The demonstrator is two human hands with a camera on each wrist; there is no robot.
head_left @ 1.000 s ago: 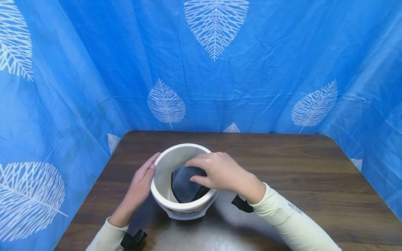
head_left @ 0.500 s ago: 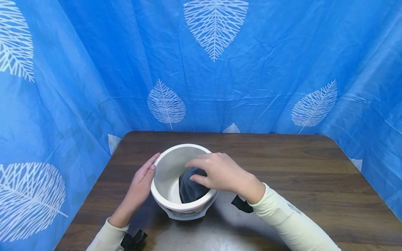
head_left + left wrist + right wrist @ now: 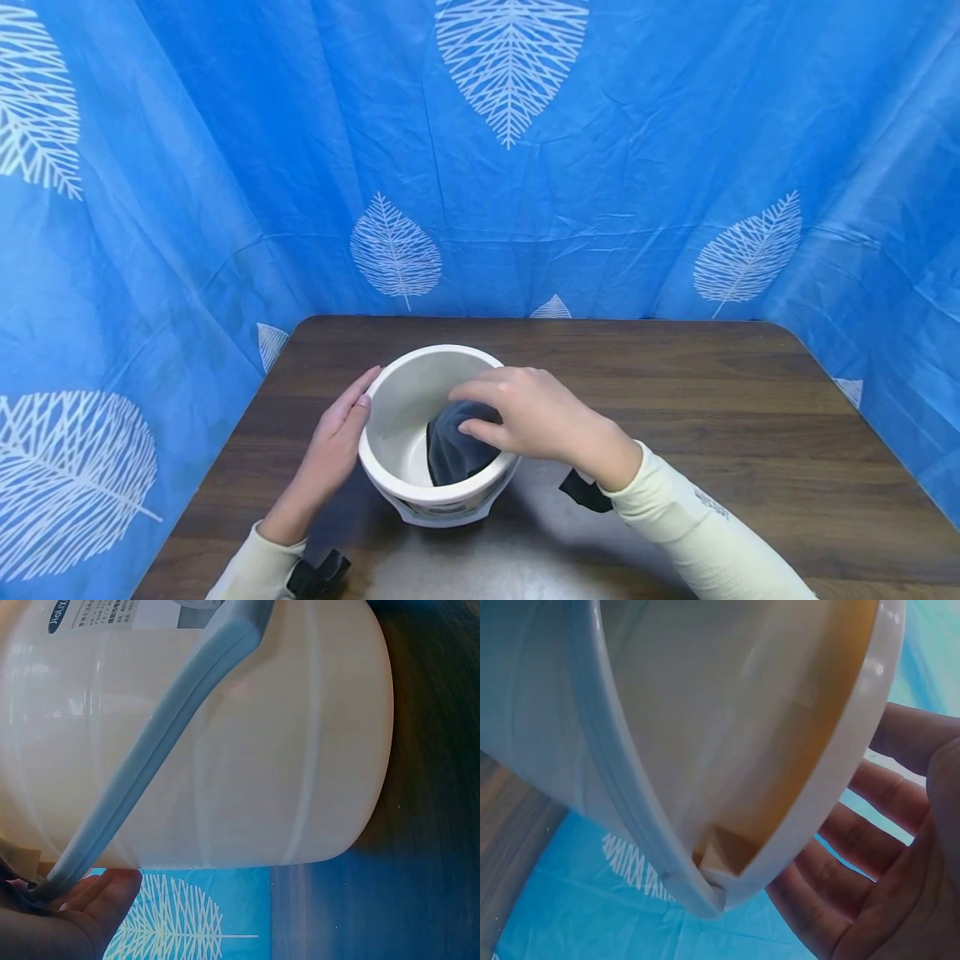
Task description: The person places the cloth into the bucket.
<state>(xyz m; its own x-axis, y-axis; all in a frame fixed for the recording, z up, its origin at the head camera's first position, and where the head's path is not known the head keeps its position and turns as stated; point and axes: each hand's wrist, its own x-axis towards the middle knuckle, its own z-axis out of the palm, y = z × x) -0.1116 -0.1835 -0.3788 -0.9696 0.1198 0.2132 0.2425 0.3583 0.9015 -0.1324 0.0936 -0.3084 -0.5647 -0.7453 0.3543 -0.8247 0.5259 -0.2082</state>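
Observation:
A white bucket (image 3: 390, 392) with a light grey-blue handle (image 3: 157, 742) stands upright on the table. Inside it, toward the right, lies a folded dark grey cloth item (image 3: 457, 454) with a black edge; its exact kind is unclear. My left hand (image 3: 341, 433) lies with extended fingers against the bucket's left side, by the handle's pivot in the left wrist view. Over the right rim is my right hand (image 3: 525, 417), thumb and fingers apart above the cloth item. The right wrist view shows its relaxed fingers (image 3: 862, 836) beside the rim, holding nothing. The cloth is hidden there.
The dark brown wooden table (image 3: 675, 392) extends to both sides and behind the bucket. A blue curtain (image 3: 600, 208) with white leaf prints hangs along the back and sides. Black straps sit at both wrists.
The cloth item has slumped toward the right inside the bucket, baring more of its floor on the left. My right hand has shifted slightly right; the left stays against the bucket.

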